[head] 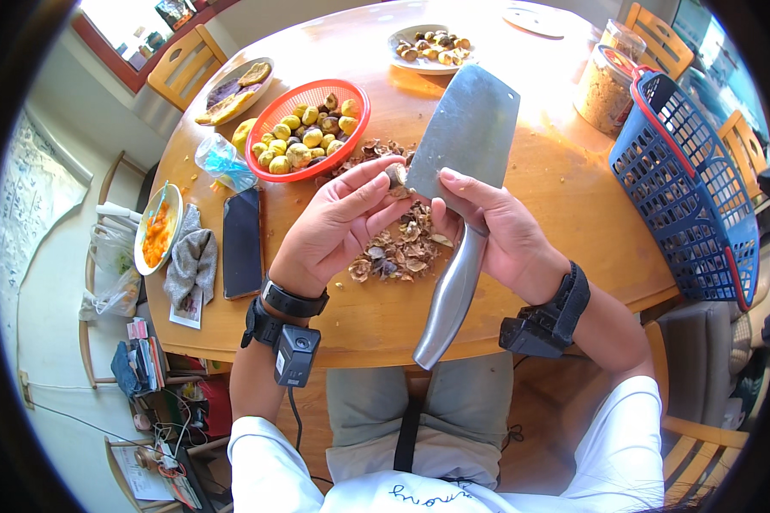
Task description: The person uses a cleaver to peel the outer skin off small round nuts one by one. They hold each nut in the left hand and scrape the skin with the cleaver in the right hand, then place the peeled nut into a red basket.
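Note:
My left hand (353,211) pinches a small brown-shelled nut (396,176), perhaps a chestnut, between thumb and fingers. Against it rests the lower corner of a broad steel cleaver blade (471,128). My right hand (507,234) grips the cleaver where blade and handle meet, thumb flat on the blade, with the metal handle (446,301) slanting down toward me. Beneath my hands lies a heap of broken shells (401,253); more shell bits are behind. A red plastic colander (256,122) of yellow and brown nuts stands beyond my left hand. Farther back, a plate (417,66) holds small brown and yellowish pieces.
Along the left of the wooden table (333,340) are a phone (242,243), a grey cloth (191,263), a bowl of orange food (157,234), a plastic cup (215,157) and a plate of flat cakes (234,93). At right stand a blue basket (686,186) and lidded jars (603,90).

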`<state>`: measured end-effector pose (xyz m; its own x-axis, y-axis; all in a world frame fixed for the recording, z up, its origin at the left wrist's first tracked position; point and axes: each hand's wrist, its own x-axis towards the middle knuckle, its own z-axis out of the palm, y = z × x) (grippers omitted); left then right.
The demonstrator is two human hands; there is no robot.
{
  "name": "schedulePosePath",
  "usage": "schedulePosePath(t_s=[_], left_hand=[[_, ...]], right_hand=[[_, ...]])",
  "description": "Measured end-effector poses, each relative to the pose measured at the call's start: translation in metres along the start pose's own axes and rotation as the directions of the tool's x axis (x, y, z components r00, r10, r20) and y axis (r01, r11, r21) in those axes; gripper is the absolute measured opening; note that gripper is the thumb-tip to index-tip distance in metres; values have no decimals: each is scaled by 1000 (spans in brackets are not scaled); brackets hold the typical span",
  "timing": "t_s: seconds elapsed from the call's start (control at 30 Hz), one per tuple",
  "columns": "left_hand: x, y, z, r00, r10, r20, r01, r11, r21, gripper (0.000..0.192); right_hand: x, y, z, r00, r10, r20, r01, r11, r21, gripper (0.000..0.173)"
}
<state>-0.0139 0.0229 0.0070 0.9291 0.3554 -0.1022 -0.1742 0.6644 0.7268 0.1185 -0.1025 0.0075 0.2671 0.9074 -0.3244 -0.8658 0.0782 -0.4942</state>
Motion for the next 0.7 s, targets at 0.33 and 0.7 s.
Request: schedulePosePath(t_s=[0.33, 0.7], left_hand=[[1, -4, 0, 999, 30, -16, -31, 999, -38, 33], [0, -4, 1, 995, 101, 20, -102, 992, 79, 31]], right_hand=[[-2, -1, 1, 998, 23, -54, -20, 999, 49, 13], [-2, 0, 0, 1000, 22, -2, -22, 1000, -2, 14]])
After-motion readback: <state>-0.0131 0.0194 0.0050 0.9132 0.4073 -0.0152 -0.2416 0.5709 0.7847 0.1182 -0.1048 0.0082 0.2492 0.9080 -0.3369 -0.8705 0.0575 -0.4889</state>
